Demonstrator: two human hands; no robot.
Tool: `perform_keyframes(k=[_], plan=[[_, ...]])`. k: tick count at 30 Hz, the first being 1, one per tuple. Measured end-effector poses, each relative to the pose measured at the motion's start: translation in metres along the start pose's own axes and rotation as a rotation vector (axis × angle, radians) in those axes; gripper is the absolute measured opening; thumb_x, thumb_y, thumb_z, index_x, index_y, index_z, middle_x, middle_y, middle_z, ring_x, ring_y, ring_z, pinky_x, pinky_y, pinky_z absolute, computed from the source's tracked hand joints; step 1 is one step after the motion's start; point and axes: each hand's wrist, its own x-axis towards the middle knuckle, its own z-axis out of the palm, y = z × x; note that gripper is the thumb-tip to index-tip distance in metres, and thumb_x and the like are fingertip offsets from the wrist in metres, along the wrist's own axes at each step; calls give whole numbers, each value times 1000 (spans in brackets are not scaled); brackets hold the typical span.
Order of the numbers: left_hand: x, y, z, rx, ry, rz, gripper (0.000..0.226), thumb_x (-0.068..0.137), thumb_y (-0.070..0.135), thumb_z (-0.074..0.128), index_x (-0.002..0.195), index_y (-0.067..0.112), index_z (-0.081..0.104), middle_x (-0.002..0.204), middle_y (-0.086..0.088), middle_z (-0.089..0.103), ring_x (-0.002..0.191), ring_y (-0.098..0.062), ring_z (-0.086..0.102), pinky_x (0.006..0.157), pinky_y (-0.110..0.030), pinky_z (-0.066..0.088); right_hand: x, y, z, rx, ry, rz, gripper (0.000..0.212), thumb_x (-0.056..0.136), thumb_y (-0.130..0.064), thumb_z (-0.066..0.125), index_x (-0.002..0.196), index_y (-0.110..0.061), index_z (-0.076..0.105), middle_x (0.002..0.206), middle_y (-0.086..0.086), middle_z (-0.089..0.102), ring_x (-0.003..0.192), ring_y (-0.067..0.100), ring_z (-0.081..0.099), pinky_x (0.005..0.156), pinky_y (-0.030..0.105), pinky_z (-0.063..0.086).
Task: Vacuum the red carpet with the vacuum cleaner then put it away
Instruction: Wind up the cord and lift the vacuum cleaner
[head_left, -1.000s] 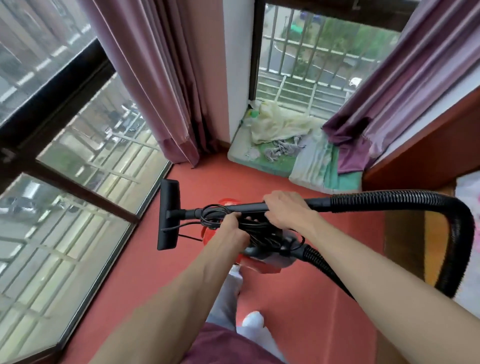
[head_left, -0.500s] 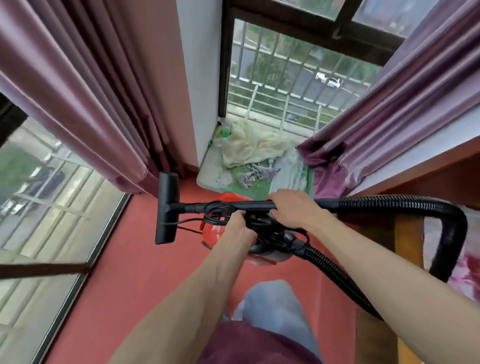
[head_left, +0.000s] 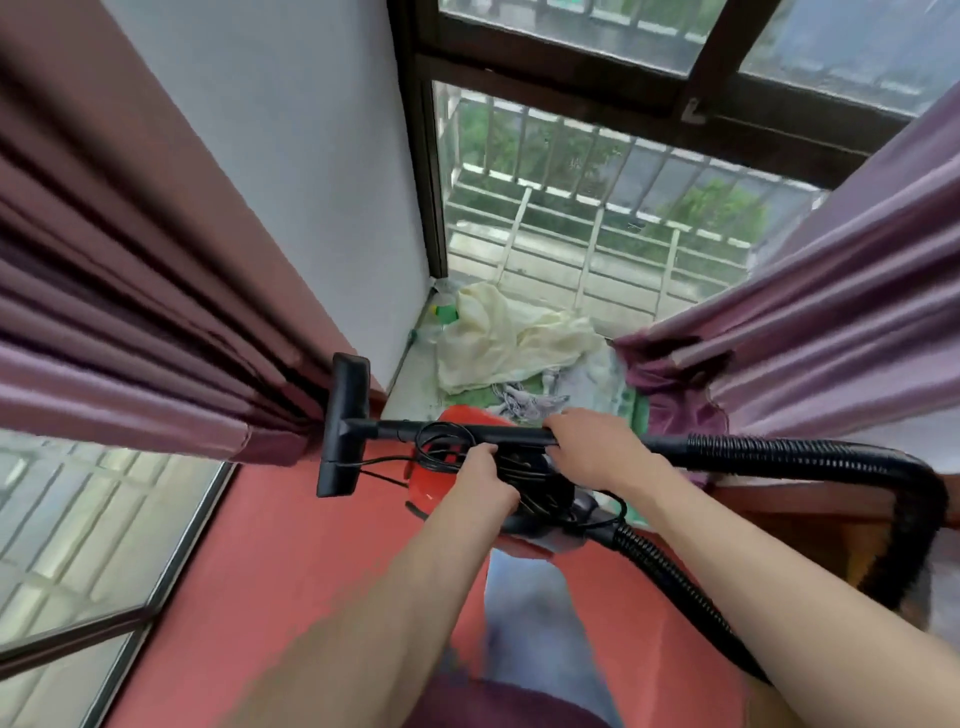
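I carry a red vacuum cleaner (head_left: 447, 421) above the red carpet (head_left: 291, 561). My left hand (head_left: 480, 480) grips the top of its body, where a black cable (head_left: 441, 447) is coiled. My right hand (head_left: 587, 441) is closed around the black wand (head_left: 405, 430), which lies level across the body. The wand's black floor nozzle (head_left: 343, 423) sticks out to the left, close to the curtain hem. A ribbed black hose (head_left: 831, 457) arcs off to the right and loops back under my right forearm to the body.
Purple curtains hang at left (head_left: 130, 338) and right (head_left: 831, 322). A white wall corner (head_left: 311, 182) and a barred window (head_left: 597, 234) lie ahead, with a cream cloth (head_left: 509, 338) on a green mat. Floor-level glass (head_left: 88, 530) runs along the left; wooden furniture (head_left: 810, 509) stands at right.
I have walked toward the window corner with the vacuum held the same way. The curtains and wall are closer, and the view has tilted upward.
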Motion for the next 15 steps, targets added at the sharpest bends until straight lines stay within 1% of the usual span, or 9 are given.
perform_keyframes(k=[2, 3, 5, 6, 8, 10, 11, 13, 15], plan=[[16, 8, 34, -39, -8, -5, 19, 96, 15, 50, 83, 6, 60, 83, -13, 67, 74, -27, 60, 89, -38, 51, 27, 31, -5, 1, 12, -1, 27, 95, -23, 45, 118, -17, 58, 110, 6, 61, 100, 28, 61, 71, 34, 40], [28, 13, 49, -55, -20, -16, 21, 97, 15, 49, 82, 5, 60, 75, -15, 70, 74, -28, 60, 88, -39, 51, 39, 45, -8, 7, -1, 3, 29, 95, -23, 45, 120, -18, 57, 112, 6, 61, 101, 28, 61, 74, 35, 42], [45, 22, 78, -60, -41, -46, 27, 100, 15, 47, 78, 3, 59, 53, -15, 67, 72, -30, 58, 80, -39, 49, 64, 69, -11, 19, -28, 4, 31, 94, -26, 47, 122, -18, 57, 114, 7, 60, 104, 29, 61, 79, 37, 47], [53, 26, 90, -75, -61, -72, 30, 101, 16, 46, 77, 3, 58, 48, -15, 65, 71, -30, 57, 76, -39, 47, 77, 80, -12, 7, -41, 9, 33, 93, -31, 51, 123, -18, 56, 114, 6, 60, 105, 29, 61, 81, 37, 48], [77, 33, 113, -96, -85, -128, 33, 102, 21, 45, 78, 3, 57, 46, -16, 64, 70, -30, 55, 66, -38, 44, 105, 101, -11, -29, -51, 25, 46, 87, -46, 61, 124, -19, 54, 116, 5, 61, 108, 28, 60, 81, 36, 46], [104, 40, 136, -143, -109, -159, 35, 103, 25, 47, 77, 3, 54, 45, -14, 62, 68, -28, 53, 62, -37, 42, 138, 122, -4, -77, -44, 51, 58, 81, -54, 66, 126, -21, 52, 118, 3, 61, 111, 26, 59, 83, 36, 45], [124, 46, 146, -158, -119, -160, 36, 102, 27, 48, 77, 2, 54, 47, -12, 62, 67, -28, 52, 62, -37, 42, 157, 131, 1, -112, -36, 62, 59, 81, -52, 66, 129, -22, 50, 121, 2, 59, 114, 25, 58, 86, 37, 44], [167, 61, 164, -196, -144, -169, 36, 101, 28, 52, 77, 1, 54, 52, -10, 62, 66, -28, 53, 59, -37, 43, 199, 149, 18, -198, -8, 59, 53, 87, -40, 62, 134, -23, 44, 125, -1, 57, 118, 24, 55, 89, 38, 42], [217, 79, 181, -207, -147, -171, 34, 100, 28, 54, 80, 1, 57, 54, -11, 64, 66, -29, 55, 57, -38, 43, 247, 165, 44, -221, 56, 61, 45, 89, -28, 56, 133, -27, 46, 122, -5, 58, 116, 22, 55, 88, 37, 42]])
